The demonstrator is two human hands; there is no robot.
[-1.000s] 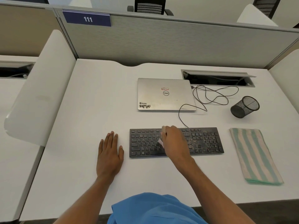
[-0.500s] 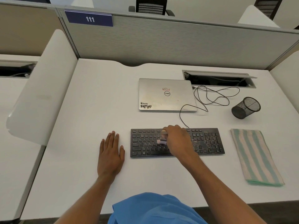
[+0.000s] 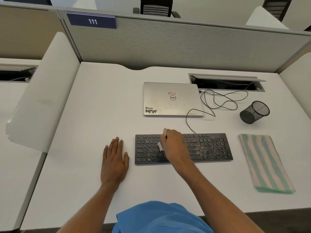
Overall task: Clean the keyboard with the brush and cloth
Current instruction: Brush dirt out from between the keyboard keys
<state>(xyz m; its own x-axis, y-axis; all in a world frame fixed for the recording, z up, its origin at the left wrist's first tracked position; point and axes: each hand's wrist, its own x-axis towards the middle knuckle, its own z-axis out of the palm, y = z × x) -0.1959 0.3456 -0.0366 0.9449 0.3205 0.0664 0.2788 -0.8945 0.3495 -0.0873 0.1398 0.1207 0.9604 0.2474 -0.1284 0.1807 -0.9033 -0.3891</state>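
Left grip (image 3: 114, 163) stays flat and released on the worktop (image 3: 80, 132), just beside the keyboard (image 3: 210, 148). Right grip (image 3: 174, 145), clasping the brush (image 3: 160, 146), has nudged the bristles leftward over the letter keys since a second ago. Sweeping is under way, but grime shows on the right-hand keys, so plenty remains. The striped cloth (image 3: 265, 163) lies untouched, further right. Readable: "111" on the partition sign (image 3: 92, 21); a "WMN" sticker (image 3: 150, 111) and Dell logo (image 3: 172, 98) on the laptop (image 3: 161, 91).
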